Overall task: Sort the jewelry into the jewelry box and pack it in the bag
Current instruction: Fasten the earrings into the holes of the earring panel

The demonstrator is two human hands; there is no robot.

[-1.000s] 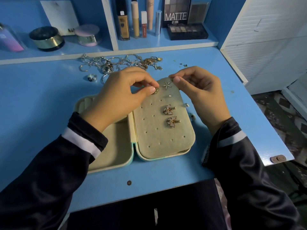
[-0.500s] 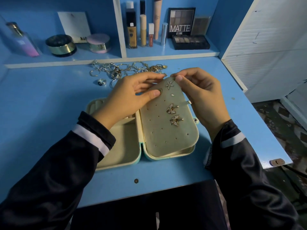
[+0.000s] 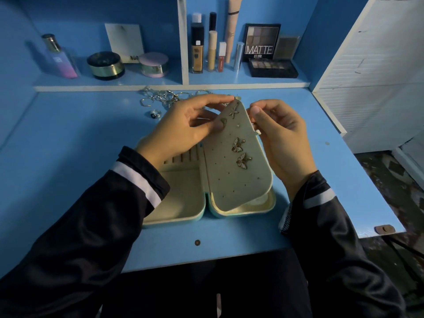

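Observation:
An open teal jewelry box (image 3: 183, 216) lies on the blue desk. Its beige earring panel (image 3: 238, 180) is tilted up off the right half. A starfish earring (image 3: 234, 112), a small gold earring (image 3: 223, 121) and two butterfly earrings (image 3: 241, 152) are pinned to it. My left hand (image 3: 183, 131) pinches the panel's top left edge, thumb beside the small gold earring. My right hand (image 3: 282, 136) pinches the panel's right edge near the top. A pile of rings and chains (image 3: 165, 97) and one loose ring (image 3: 154, 114) lie behind the box.
A shelf at the back holds a perfume bottle (image 3: 58, 57), two round jars (image 3: 106, 65), makeup tubes (image 3: 212, 51) and eyeshadow palettes (image 3: 270, 66). A white cabinet (image 3: 376, 76) stands to the right. The desk's front edge is near my lap.
Both hands have lifted the earring panel's far end up from the box's right half. The camera view has tilted upward, showing more of the shelf.

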